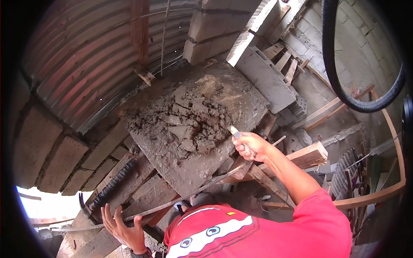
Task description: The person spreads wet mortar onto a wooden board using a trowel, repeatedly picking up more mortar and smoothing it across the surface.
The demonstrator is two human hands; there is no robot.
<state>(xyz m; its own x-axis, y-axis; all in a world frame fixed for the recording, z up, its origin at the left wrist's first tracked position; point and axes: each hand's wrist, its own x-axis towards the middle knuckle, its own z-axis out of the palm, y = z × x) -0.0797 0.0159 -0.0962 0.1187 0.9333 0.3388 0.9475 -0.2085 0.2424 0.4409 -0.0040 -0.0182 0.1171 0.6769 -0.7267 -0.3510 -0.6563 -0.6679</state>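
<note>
My right hand point(251, 146) is closed around a short tool handle point(233, 131) with a pale yellow end; the working part of the tool is hidden. It is at the right edge of a heap of wet grey mortar point(189, 118) on a flat board point(167, 172) smeared with mortar. My left hand point(124, 228) is open, fingers spread, over the planks at the lower left. A long thin ribbed metal bar point(172, 201) runs beside it and along the board's near side. Close to my left fingertips lies a hammer point(84, 207) with a black ribbed handle.
Corrugated metal sheeting point(86, 69) and a block wall point(64, 155) stand on the left. Hollow concrete blocks point(266, 84) lie beyond the board at right. A timber beam point(307, 155) juts out near my right forearm. A black hose point(333, 64) loops at the upper right.
</note>
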